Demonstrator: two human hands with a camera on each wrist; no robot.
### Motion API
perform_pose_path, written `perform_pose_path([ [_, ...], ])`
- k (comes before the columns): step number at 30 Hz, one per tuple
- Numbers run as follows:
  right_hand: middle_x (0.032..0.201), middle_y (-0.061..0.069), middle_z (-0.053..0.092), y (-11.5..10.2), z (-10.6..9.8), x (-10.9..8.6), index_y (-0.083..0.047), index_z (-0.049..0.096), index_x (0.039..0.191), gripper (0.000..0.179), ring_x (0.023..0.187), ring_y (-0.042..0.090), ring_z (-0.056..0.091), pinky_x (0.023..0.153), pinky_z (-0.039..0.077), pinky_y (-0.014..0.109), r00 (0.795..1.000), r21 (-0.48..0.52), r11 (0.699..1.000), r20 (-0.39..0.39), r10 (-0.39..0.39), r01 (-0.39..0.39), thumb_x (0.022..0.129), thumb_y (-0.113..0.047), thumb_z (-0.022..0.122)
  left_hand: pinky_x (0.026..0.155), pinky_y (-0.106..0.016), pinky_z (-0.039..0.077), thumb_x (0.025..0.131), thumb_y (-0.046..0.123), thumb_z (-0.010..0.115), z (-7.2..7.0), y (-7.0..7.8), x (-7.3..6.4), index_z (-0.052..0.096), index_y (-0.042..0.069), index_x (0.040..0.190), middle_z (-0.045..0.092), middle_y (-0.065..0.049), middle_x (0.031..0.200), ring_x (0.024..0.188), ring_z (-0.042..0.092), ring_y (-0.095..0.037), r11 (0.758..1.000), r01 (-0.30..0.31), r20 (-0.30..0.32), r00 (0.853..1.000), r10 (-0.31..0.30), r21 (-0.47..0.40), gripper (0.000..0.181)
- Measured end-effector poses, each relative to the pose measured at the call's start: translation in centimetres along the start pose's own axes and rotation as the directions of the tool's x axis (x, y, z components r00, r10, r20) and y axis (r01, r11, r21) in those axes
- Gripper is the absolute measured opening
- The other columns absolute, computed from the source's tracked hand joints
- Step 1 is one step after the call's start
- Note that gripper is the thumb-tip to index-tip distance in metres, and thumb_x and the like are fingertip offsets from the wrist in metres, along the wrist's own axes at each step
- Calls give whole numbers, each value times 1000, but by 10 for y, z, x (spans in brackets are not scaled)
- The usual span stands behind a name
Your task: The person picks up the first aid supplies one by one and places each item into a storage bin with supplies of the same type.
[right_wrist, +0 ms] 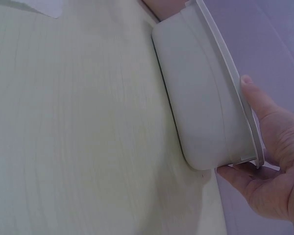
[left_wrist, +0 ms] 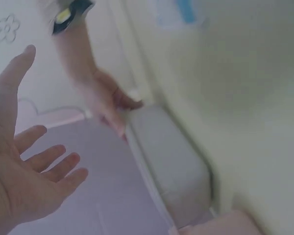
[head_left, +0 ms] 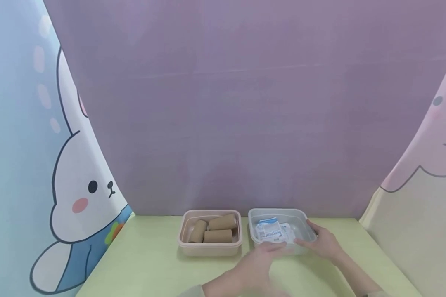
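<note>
A whitish translucent plastic container (head_left: 301, 222) sits on the right of the table, holding several white-and-blue packets (head_left: 273, 231) printed "Surgical". My right hand (head_left: 323, 243) grips its right end; in the right wrist view the thumb lies on the rim and the other fingers are at the corner (right_wrist: 274, 156). My left hand (head_left: 254, 264), blurred in the head view, is just in front of the container, overlapping its front edge. The left wrist view shows that hand (left_wrist: 29, 181) with fingers spread and nothing in it.
To the left stands a pink container (head_left: 209, 247) with three brown cardboard rolls (head_left: 218, 236). A white packet with a blue stripe (left_wrist: 179, 12) lies on the pale yellow table (head_left: 152, 255). A purple curtain (head_left: 223, 123) closes off the back, with printed cloths at both sides.
</note>
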State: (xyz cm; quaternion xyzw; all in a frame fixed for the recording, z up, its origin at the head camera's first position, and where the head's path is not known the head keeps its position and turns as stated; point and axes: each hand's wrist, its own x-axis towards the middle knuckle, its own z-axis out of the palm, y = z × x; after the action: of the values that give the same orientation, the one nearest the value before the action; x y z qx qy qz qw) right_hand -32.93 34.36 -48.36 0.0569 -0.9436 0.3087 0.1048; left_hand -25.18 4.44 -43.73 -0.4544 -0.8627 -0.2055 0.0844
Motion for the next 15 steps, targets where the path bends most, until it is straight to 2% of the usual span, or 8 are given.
perform_pose_path([
  [5,147,40,53,2,-1,2,16,43,152,104,134,57,57,108,53,64,1000,-6,1000,-8,-3,3,83,-46,90,108,-23,53,92,54,78,17,2,-9,54,29,157,53,0,163,147,52,-15,996,-82,97,992,79,27,74],
  [8,148,40,53,3,-2,3,16,43,152,104,135,57,55,109,52,64,1000,-9,1000,-3,-1,1,84,-46,90,107,-20,53,100,51,69,27,3,-12,56,30,156,55,0,161,144,55,-11,993,-108,138,985,101,45,61],
  [10,148,39,53,4,-1,3,16,43,152,104,136,57,56,110,51,64,1000,-9,1000,-2,0,0,83,-46,90,106,-17,52,103,49,65,34,3,-14,58,29,154,58,0,159,140,58,-9,989,-137,142,982,128,62,55],
  [12,148,40,53,5,-1,3,16,43,152,104,136,57,55,110,51,64,1000,-11,1000,0,-3,3,84,-46,90,108,-16,50,106,45,62,41,3,-17,59,26,153,61,-1,156,139,59,-9,979,-193,123,975,183,71,51],
  [13,148,40,52,5,-1,3,16,43,152,104,135,58,55,110,51,65,1000,-10,1000,2,-3,3,84,-46,90,110,-17,50,106,42,62,46,2,-18,61,23,152,63,-1,154,138,60,-10,965,-249,95,966,241,85,50],
  [15,148,40,53,6,0,3,16,43,153,105,135,58,55,110,51,65,1000,-4,1000,2,0,0,83,-47,90,115,-18,47,106,38,62,59,-3,-19,62,20,150,66,0,150,137,63,-12,899,-396,31,917,398,186,48],
])
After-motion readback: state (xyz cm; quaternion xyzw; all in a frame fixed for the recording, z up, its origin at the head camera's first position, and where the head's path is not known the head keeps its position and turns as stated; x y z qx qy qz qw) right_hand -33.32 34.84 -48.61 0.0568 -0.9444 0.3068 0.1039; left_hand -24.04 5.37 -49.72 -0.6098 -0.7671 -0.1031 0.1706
